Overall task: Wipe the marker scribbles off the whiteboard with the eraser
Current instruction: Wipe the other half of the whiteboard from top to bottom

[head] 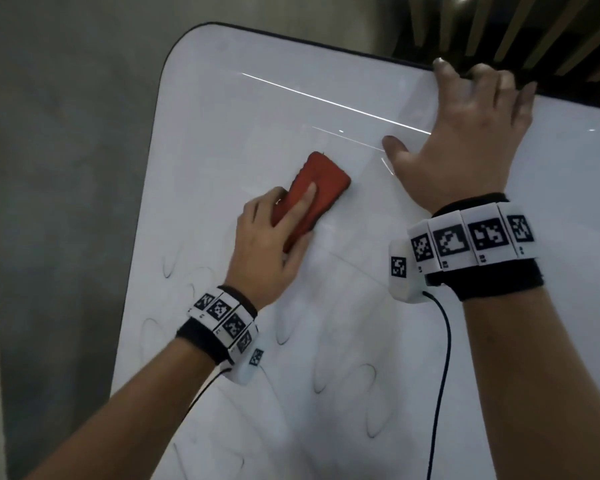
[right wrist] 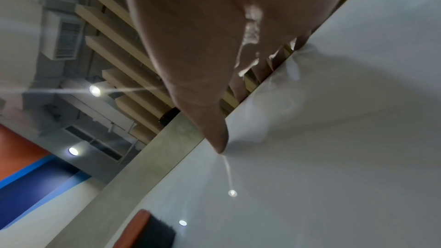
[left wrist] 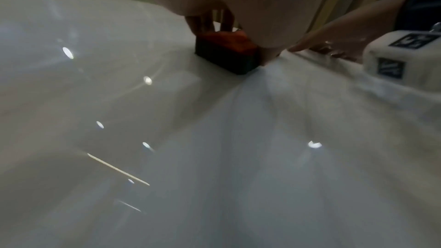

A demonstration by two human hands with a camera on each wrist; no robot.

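Head view: whiteboard [head: 378,306] fills most of the frame, dark-edged, rounded far-left corner. Left hand [head: 274,247] grasps the red eraser [head: 312,192] and presses it flat on the board left of centre, index finger laid along its back. Faint marker scribbles [head: 326,379], loops and ovals, lie across the near part of the board, nearer than the eraser. Right hand [head: 465,140] rests on the board at its far edge, fingers hooked over the rim, thumb spread on the surface, well apart from the eraser. Tagged wristbands on both wrists, cables trailing. Left wrist view: eraser [left wrist: 226,54] seen end-on, red top over dark felt, felt touching the board [left wrist: 238,157]; fingers [left wrist: 203,24] wrap it from above. Right wrist view: thumb [right wrist: 214,129] tip touches the board [right wrist: 334,157]; eraser [right wrist: 148,233] at the bottom edge; slatted ceiling [right wrist: 114,44] with spotlights beyond.
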